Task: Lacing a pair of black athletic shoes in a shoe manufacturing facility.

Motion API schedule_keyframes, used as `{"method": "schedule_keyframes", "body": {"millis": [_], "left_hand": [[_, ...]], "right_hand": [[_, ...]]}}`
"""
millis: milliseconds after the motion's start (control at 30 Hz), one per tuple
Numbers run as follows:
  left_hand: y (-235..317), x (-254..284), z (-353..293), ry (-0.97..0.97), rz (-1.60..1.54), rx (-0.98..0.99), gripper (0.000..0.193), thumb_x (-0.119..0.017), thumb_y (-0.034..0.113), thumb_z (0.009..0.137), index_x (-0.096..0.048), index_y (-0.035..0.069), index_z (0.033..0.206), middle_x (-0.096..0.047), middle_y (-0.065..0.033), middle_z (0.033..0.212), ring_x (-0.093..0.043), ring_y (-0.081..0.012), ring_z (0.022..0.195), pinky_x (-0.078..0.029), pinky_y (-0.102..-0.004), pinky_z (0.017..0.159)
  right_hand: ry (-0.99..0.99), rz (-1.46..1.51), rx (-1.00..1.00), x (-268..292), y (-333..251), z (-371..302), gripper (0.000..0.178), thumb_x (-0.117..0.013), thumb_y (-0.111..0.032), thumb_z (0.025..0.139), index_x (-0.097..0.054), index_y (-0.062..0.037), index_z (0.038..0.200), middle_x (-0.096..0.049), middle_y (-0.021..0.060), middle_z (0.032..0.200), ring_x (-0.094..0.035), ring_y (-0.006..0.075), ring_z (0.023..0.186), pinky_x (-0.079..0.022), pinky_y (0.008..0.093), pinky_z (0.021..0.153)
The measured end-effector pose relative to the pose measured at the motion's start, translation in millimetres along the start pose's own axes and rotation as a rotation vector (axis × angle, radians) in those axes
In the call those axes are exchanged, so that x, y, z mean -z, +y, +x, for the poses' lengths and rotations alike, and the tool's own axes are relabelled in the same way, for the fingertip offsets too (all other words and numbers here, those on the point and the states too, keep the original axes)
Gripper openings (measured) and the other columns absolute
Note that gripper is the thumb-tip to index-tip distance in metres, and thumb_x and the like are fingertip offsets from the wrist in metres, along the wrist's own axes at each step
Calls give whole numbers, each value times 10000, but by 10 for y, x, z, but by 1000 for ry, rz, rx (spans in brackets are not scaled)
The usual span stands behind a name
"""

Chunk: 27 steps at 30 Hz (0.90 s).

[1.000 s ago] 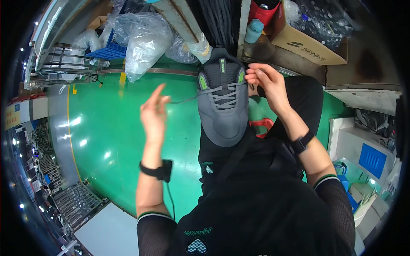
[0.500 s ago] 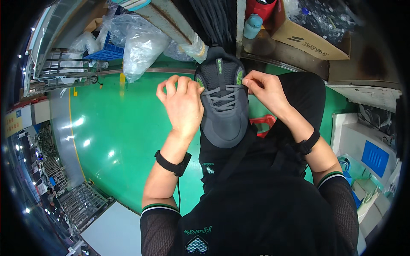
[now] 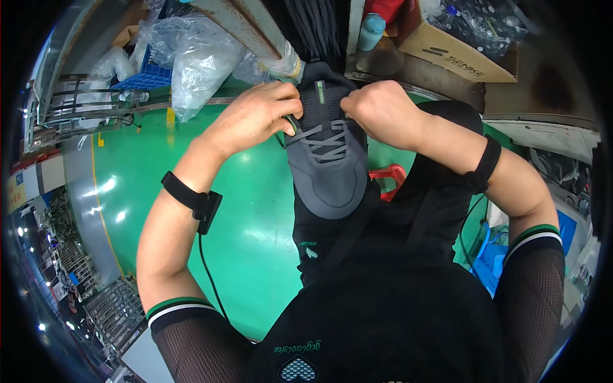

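Observation:
A dark grey sneaker (image 3: pixel 329 185) with lighter grey crossed laces (image 3: pixel 327 147) lies before me, toe toward my body and over my black trousers. At the left edge of its opening, my left hand (image 3: pixel 258 118) is closed, thumb and fingers pinching the upper beside the green-trimmed eyelet area. My right hand (image 3: pixel 386 115) is curled closed at the opening's right edge, fingertips against the tongue (image 3: pixel 323 105). What the right fingers hold is hidden. Between the hands the tongue stands up with a green label.
Beyond the sneaker hang many black cords (image 3: pixel 313 29) beside a rusty metal post (image 3: pixel 252 29). Clear plastic bags (image 3: pixel 201 70) and a blue crate (image 3: pixel 143 76) are far left. A cardboard box (image 3: pixel 456 57) and light-blue bottle (image 3: pixel 371 32) stand far right. A red plastic stool (image 3: pixel 391 179) shows near my leg.
Both hands have turned inward, elbows swinging outward. The left fingers now pinch the sneaker's left edge, and the right hand has moved left to the tongue and curled. The view has shifted slightly.

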<state>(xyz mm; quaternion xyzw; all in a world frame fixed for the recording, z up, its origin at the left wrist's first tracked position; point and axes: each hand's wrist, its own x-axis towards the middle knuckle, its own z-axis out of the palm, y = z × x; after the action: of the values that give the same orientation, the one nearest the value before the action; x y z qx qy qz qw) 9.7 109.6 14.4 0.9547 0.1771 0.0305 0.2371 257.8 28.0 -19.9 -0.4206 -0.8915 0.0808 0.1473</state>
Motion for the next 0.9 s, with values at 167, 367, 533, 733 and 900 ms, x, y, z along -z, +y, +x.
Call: {"method": "schedule_keyframes", "body": {"millis": [167, 367, 533, 733, 900], "left_hand": [[-79, -33, 30, -42, 15, -86, 274, -739, 186, 708, -563, 53, 870, -559, -52, 969, -567, -283, 949, -475, -396, 767], [-105, 2, 59, -57, -16, -107, 284, -732, 228, 720, -545, 52, 842, -536, -65, 928, -553, -294, 915, -465, -403, 753], [-126, 13, 148, -174, -160, 7, 273, -726, 229, 758, -552, 25, 810, -506, -79, 896, -530, -275, 928, -445, -423, 778], [133, -5, 302, -289, 215, 44, 212, -671, 224, 782, -674, 24, 711, -552, -98, 907, -537, -290, 925, -468, -405, 796], [107, -33, 478, -499, 146, 141, 136, -647, 158, 757, -704, 37, 734, -609, -111, 901, -538, -303, 924, -478, -402, 811]], "right_hand": [[-1, 88, 89, 27, 45, -131, 125, -652, -90, 711, -541, -34, 714, -613, 111, 683, -637, 315, 670, -494, 419, 577], [-33, 202, -146, 6, 40, -153, 111, -636, -119, 801, -593, -27, 756, -624, 140, 688, -625, 349, 678, -488, 434, 594], [-132, 596, -557, -54, -10, -43, 117, -631, -136, 811, -619, -24, 777, -633, 149, 669, -636, 346, 673, -492, 423, 594], [-36, 151, -173, -2, 71, -77, 157, -710, -152, 744, -616, -38, 797, -616, 64, 640, -659, 279, 674, -495, 386, 572], [-195, 71, 185, 285, 258, 233, 356, -743, -144, 686, -505, -77, 941, -506, 64, 916, -608, 289, 779, -497, 414, 635]]}}
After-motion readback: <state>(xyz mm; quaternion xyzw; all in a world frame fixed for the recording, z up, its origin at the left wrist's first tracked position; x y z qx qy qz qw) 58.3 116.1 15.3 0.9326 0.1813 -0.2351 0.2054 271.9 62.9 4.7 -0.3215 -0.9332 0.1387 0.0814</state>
